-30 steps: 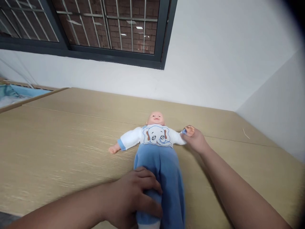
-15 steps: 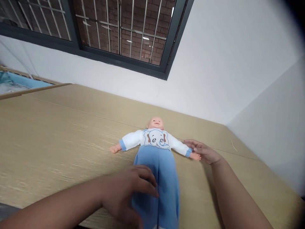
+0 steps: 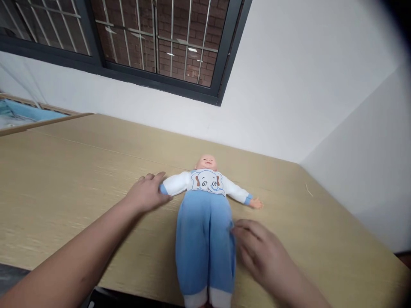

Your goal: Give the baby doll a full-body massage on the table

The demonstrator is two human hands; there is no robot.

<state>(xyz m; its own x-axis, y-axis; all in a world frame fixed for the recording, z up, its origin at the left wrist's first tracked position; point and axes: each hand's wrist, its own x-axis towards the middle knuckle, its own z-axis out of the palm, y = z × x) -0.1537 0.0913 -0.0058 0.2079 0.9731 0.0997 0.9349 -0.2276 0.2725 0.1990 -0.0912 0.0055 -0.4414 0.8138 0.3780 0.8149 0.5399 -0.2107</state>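
Head view: I see the doll lying face up at lower centre. My left hand hides its hand at the cuff, thumb and fingers apart; I can't tell if they clamp. My right hand blurs beside the trousers, fingertips together, any pinch unclear. A pale strand lies right; the wall blocks behind. The frame crops a dark object at bottom left. The tabletop extends both sides, its near edge lower left.
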